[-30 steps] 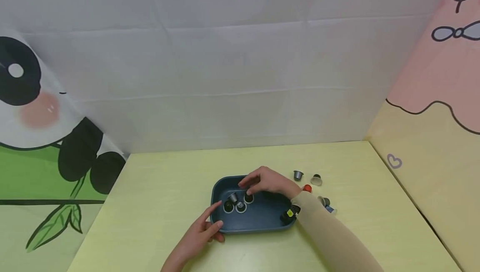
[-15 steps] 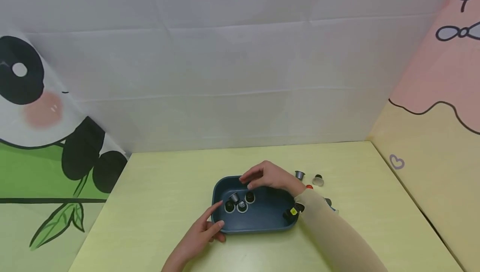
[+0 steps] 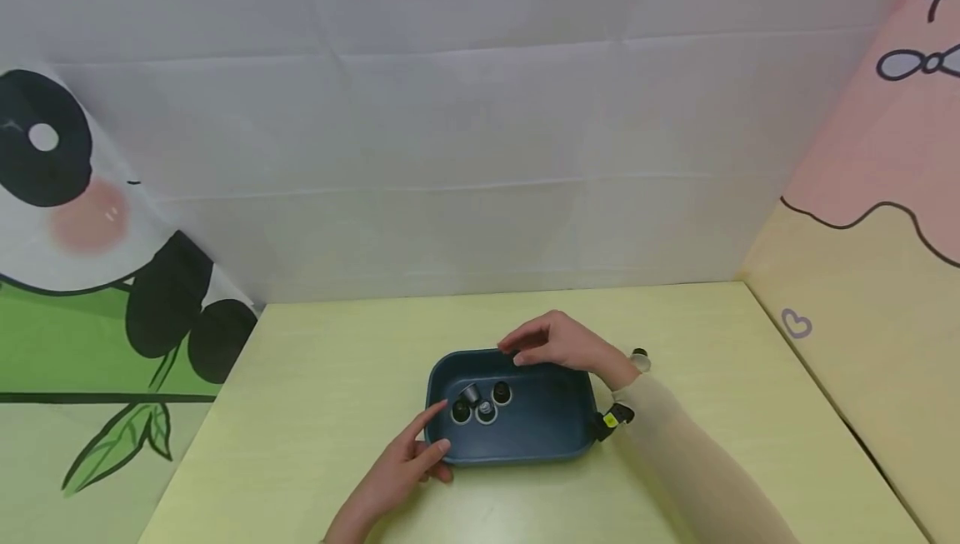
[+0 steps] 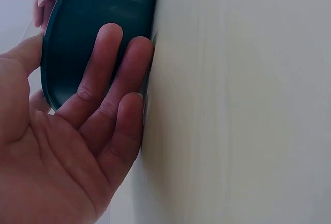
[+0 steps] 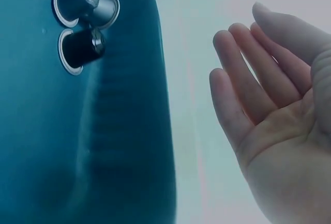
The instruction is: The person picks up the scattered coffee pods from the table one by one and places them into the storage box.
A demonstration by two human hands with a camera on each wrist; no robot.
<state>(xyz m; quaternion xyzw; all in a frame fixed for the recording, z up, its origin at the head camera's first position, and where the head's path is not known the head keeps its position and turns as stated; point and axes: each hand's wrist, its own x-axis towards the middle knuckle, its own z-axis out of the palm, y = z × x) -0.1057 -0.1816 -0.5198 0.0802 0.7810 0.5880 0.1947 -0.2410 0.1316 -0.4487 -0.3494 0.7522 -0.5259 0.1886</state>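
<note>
A: Head view first. Your left hand [image 3: 405, 469] rests flat on the pale yellow table [image 3: 315, 411], straight fingers [image 4: 111, 74] touching the near-left corner of the dark blue rectangular plastic tray [image 3: 525, 436]. Nothing grasped; I'd say you're just bracing the tray so it doesn't slide.

B: And your right hand [image 3: 558, 342]?

A: It hovers over the tray's far rim, fingers relaxed and empty. Right wrist view confirms it: open palm [image 5: 279, 120], holding nothing.

B: Capsule count?

A: Four small dark coffee capsules [image 3: 480, 404] sit clustered in the tray's left part, touching each other. At least one lies tipped on its side; the rest look upright, though they're too small to be sure. One more beige-and-dark capsule [image 3: 639, 357] sits on the table just past your right wrist, outside the tray.

B: Any others?

A: None visible; your forearm may hide some. A black-and-yellow wrist device [image 3: 615, 419] is strapped on your right sleeve.
</note>
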